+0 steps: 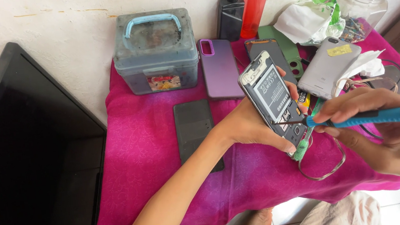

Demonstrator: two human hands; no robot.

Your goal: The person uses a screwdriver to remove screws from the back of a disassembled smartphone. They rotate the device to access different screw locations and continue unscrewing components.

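Note:
My left hand [250, 124] grips an opened phone [270, 99] with its back cover off, battery and inner frame showing, tilted up above the magenta cloth [143, 150]. My right hand [386, 138] holds a blue-handled screwdriver [378, 116] lying nearly level. Its thin metal tip touches the phone's lower inner frame. A green-handled tool [306, 140] lies just under the phone.
A grey plastic box [156, 51] with a blue handle stands at the back. Near it lie a purple phone [220, 68], a silver phone [327, 66], a dark back cover [194, 128], two bottles [243, 5] and a glass jar [363, 3]. A black screen [17, 160] fills the left.

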